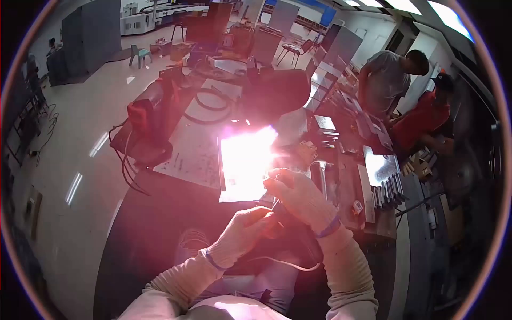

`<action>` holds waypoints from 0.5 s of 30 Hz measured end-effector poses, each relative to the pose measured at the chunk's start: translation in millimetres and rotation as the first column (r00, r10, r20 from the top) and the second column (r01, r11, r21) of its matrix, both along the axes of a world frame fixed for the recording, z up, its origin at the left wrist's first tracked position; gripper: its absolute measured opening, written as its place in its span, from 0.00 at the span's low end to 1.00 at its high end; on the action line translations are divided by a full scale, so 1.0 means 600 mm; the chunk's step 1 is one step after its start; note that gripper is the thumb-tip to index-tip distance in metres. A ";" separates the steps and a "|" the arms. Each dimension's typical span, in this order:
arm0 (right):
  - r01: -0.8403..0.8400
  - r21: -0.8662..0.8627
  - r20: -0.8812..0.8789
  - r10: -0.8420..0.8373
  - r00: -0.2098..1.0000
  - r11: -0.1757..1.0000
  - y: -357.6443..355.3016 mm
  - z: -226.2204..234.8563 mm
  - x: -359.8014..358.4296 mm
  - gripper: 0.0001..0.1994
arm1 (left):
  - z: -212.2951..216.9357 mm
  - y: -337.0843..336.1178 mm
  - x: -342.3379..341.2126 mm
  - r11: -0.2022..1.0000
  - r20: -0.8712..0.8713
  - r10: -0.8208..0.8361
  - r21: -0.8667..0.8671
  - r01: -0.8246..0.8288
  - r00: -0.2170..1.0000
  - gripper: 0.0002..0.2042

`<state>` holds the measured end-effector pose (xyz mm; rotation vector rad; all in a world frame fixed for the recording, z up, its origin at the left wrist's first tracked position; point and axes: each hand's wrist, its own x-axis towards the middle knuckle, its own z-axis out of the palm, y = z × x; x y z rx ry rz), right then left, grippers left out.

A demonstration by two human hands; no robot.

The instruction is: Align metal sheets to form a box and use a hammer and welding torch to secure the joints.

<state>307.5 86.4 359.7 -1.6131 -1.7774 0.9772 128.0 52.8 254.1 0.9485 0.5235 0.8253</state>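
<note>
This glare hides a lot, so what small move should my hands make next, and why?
I'd probably ease the right hand back a little. Its fingertips sit at the edge of the glare, which washes out most of the sheet, so contact there is hard to judge; the left hand is farther from it.

No lettering or numbers can be read; dark marks on the pale board (184,145) are unclear.
</note>
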 end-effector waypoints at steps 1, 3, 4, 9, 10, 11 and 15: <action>0.021 -0.020 -0.026 -0.022 0.999 1.000 -0.002 0.006 -0.006 0.12 | -0.003 0.000 0.000 1.000 0.009 0.012 -0.024 -0.012 1.000 0.14; 0.044 -0.027 -0.027 -0.044 0.999 0.999 -0.008 0.011 -0.011 0.13 | -0.006 0.000 0.003 1.000 0.016 0.010 -0.025 -0.009 1.000 0.14; 0.063 -0.034 -0.028 -0.064 0.998 0.997 -0.010 0.012 -0.013 0.13 | -0.007 0.001 0.003 1.000 0.023 0.010 -0.025 -0.009 1.000 0.13; 0.106 -0.044 -0.041 -0.107 0.993 0.993 -0.024 0.026 -0.015 0.16 | -0.011 -0.003 -0.006 0.994 0.029 -0.018 0.108 0.014 0.999 0.11; 0.108 -0.044 -0.045 -0.110 0.993 0.993 -0.028 0.030 -0.013 0.17 | -0.012 -0.004 -0.009 0.984 0.024 -0.032 0.174 0.027 0.999 0.11; 0.111 -0.043 -0.050 -0.113 0.992 0.993 -0.032 0.034 -0.011 0.17 | -0.011 -0.005 -0.010 0.970 0.019 -0.046 0.239 0.040 0.999 0.11; 0.092 -0.057 -0.086 -0.097 0.992 0.994 -0.037 0.029 -0.010 0.21 | 0.013 -0.011 -0.004 0.999 0.021 -0.046 0.016 0.046 0.999 0.12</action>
